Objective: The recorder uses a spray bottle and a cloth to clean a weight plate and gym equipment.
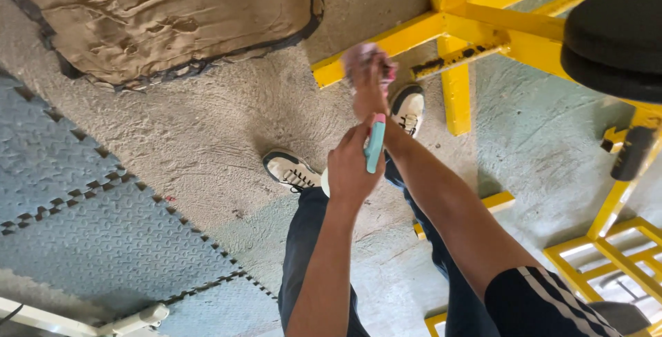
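My left hand (352, 165) grips a spray bottle (374, 145) with a teal trigger head and a pink tip, its white body mostly hidden behind my fingers. My right hand (367, 82) reaches further forward and holds a pink cloth (364, 54) against a yellow metal bar (393, 42) of a gym machine frame. Both arms stretch out over my legs in dark trousers. My white and black shoes (293, 169) stand on the concrete floor below.
The yellow gym frame (455, 89) has black padded parts (614, 34) at the upper right. Grey interlocking foam mats (89, 227) cover the floor on the left. A worn brown mat (158, 13) lies at the top left. A white bar (83, 323) crosses the bottom left.
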